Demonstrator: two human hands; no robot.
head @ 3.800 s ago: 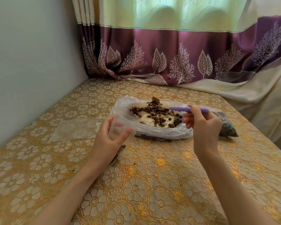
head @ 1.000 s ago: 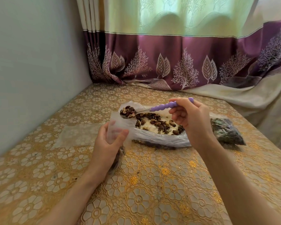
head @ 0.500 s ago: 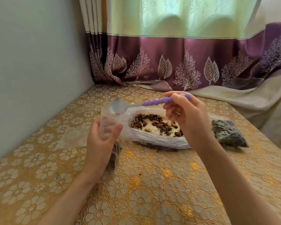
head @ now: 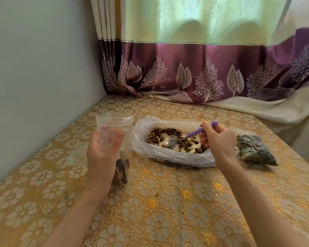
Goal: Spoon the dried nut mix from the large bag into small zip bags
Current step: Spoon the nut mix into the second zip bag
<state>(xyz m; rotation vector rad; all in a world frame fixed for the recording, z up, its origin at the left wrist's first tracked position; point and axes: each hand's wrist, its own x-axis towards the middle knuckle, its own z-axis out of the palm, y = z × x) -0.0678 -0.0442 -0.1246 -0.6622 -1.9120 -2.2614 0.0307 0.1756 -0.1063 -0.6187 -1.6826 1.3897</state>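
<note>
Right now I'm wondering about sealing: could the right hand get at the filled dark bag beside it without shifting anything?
Probably yes. The filled dark bag lies on the table just right of the right hand, nothing between them. But that hand grips the purple spoon, so it would need setting down first.

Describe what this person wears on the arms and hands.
Nothing: both forearms are bare as far as the frame shows, with no sleeves, and neither the left hand nor the right hand shows gloves, rings, watch or bracelets. The nails are short and unpainted.
</note>
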